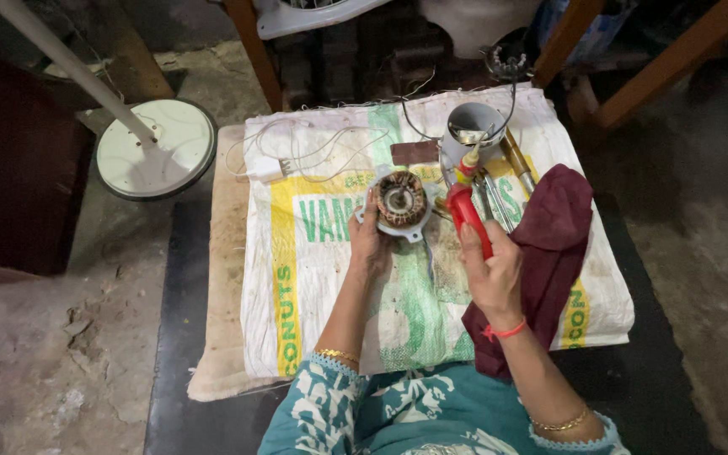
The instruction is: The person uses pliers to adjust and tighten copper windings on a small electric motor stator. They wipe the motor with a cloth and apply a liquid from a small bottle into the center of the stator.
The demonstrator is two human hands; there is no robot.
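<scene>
From the head camera, the left hand [370, 244] holds a small motor stator [401, 200] by its near left edge, fingers curled around the pale metal housing, so the grip is clenched on it. The stator is round, with a ring of coppery brown windings around a pale, shiny centre, and a light grey metal frame with a lug sticking out at its near right. It is held with its open face turned up toward the camera, so its axis runs roughly upward; being round, it has no clear long direction of its own. It sits over the far middle part of a white woven sack [330, 278] printed in yellow and green, which covers the low bench [216, 253].

The right hand [494, 274] is closed around a red-handled tool [468, 206], its grip clenched on the handle. The tool's long axis runs from the near right to the far left, with its yellow and red tip pointing away, just right of the stator; whether they touch cannot be told.

A dark maroon cloth [554, 236] lies under and right of that hand. Beyond the stator stands a grey cup-shaped housing [475, 125], with several metal tools [499, 194] beside it. A white plug with its cord [267, 171] lies far left on the sack, and a round white fan base [157, 150] rests on the floor to the left.
</scene>
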